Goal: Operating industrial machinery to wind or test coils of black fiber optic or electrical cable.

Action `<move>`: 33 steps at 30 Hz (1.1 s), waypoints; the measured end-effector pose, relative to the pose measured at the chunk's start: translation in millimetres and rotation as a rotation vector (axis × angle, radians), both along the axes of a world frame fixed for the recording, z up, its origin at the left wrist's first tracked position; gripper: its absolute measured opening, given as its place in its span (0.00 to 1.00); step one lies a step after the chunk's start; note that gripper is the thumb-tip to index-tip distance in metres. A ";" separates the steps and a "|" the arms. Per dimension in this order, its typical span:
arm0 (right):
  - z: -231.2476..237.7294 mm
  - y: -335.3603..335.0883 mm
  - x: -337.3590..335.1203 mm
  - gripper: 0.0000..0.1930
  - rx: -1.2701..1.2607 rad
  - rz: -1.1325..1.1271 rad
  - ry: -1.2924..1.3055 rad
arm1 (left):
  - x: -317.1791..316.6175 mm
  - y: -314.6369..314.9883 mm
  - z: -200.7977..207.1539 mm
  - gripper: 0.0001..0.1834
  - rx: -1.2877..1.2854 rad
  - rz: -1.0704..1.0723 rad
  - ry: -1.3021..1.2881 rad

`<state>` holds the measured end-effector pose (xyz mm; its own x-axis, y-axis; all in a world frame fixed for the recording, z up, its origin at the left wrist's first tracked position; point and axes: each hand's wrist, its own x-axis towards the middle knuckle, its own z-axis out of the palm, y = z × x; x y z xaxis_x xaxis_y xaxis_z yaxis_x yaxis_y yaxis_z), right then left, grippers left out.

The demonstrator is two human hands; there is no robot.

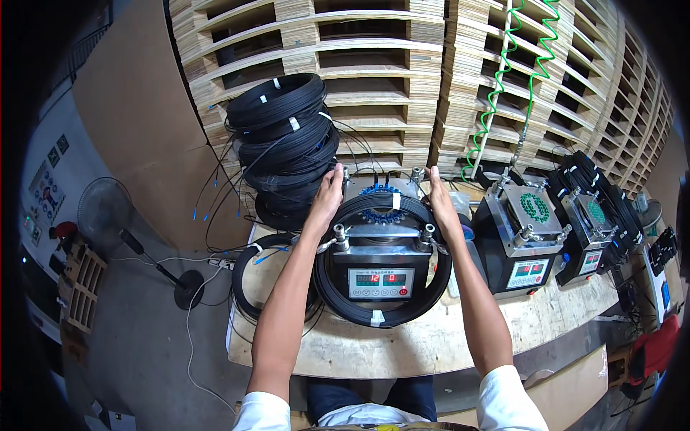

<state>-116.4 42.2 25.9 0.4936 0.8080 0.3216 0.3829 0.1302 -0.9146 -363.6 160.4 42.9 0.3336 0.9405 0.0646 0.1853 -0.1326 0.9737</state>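
L hand [328, 199] + R hand [443, 203] flanked mach. [381, 251] top, mid-frame; fingers extended, grip unclear. Step prob. positioning black coil [415, 311]; next needed level hands.

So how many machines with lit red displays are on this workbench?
3: the nearest machine between the left hand and right hand; a second machine to its right; a third machine farther right. More may be hidden behind the cables there.

Cable coil [407, 314]: matt plastic. Machine top [381, 251]: shiny metal.
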 end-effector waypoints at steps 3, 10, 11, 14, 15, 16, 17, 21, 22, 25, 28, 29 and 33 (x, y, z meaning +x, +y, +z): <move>-3.3 -0.6 8.1 0.41 -0.008 -0.015 -0.033 | 5.4 -2.7 6.8 0.49 -0.020 -0.063 0.051; 9.0 -9.3 -4.4 0.41 0.027 0.095 0.028 | 3.5 8.6 -7.2 0.48 0.007 0.014 -0.008; 7.2 -9.4 -1.5 0.41 0.025 0.091 0.027 | 4.2 5.8 -3.1 0.48 -0.041 0.004 0.006; 7.5 -8.1 -3.5 0.41 0.034 0.114 0.070 | 4.5 7.2 -4.8 0.49 -0.053 0.011 -0.010; 8.1 -8.2 -6.4 0.42 0.042 0.088 0.036 | 3.4 9.0 -7.0 0.49 -0.016 0.023 -0.040; 8.3 -9.4 -5.9 0.42 0.048 0.055 0.001 | 4.8 8.2 -5.9 0.49 -0.018 0.020 -0.041; 5.2 -8.4 -2.8 0.42 0.047 0.052 0.000 | 5.6 7.6 -4.6 0.49 -0.014 0.001 -0.014; 6.3 -8.4 -3.3 0.40 -0.012 0.005 -0.056 | 2.2 3.6 4.7 0.47 -0.099 -0.084 0.053; 10.1 -9.6 -5.3 0.39 -0.090 -0.011 -0.061 | 1.0 6.3 3.4 0.47 -0.098 -0.082 0.054; 5.0 -5.1 -4.3 0.38 -0.061 0.016 -0.037 | 1.0 14.1 -5.7 0.46 -0.060 -0.093 0.086; 0.3 -1.5 2.2 0.37 -0.055 0.072 -0.031 | 3.3 18.2 -15.1 0.42 0.036 -0.006 -0.008; -2.8 -0.5 4.0 0.37 -0.056 0.070 -0.032 | 4.0 18.3 -15.0 0.44 0.025 -0.002 0.018; -10.8 -3.1 10.9 0.37 0.048 0.086 0.012 | 9.3 -0.6 4.0 0.47 -0.089 -0.032 0.036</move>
